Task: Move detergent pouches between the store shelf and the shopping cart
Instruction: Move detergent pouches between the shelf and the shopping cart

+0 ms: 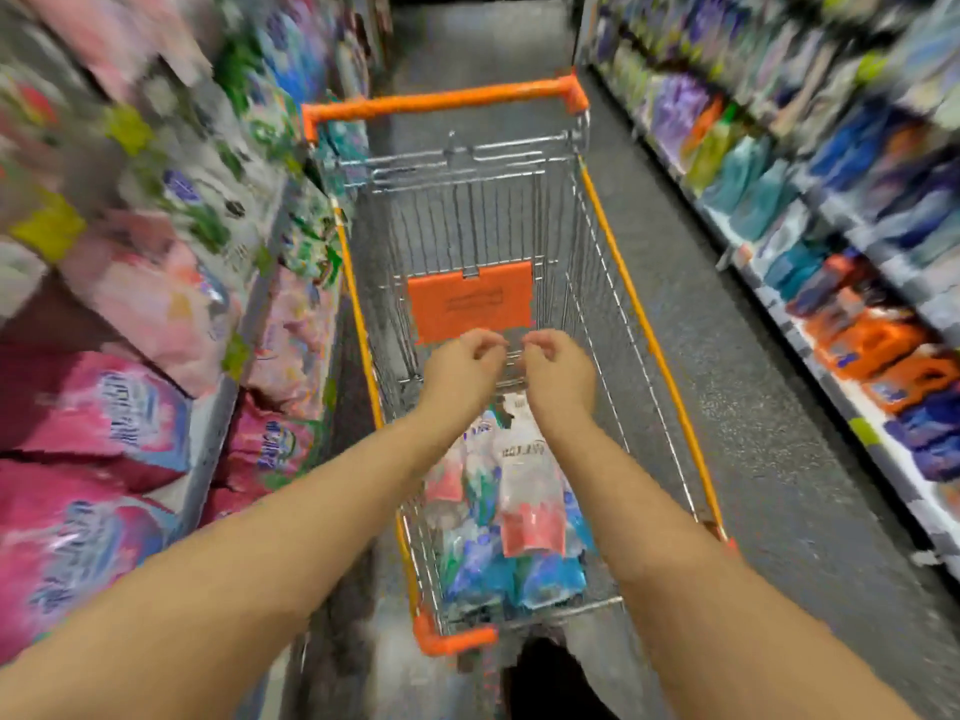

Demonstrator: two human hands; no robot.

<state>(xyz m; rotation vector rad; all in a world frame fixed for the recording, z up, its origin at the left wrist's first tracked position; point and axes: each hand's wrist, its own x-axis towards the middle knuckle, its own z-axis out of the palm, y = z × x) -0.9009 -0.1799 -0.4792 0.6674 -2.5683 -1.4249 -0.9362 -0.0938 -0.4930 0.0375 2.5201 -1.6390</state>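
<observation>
Pouches (519,511) sit piled at cart's (645,330) near end, more on shelf (205,459) left of cart. L hand (462,371) and R hand (558,376) hover over cart, fingers curled, nothing visibly held. Prob between pouches; next needs a reach down and a firm grab.

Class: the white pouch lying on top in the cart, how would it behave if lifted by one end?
The white pouch probably sags: it drapes over the blue pouches beneath. Its bulging, filled look suggests some heft. The glossy film may be slippery.
</observation>
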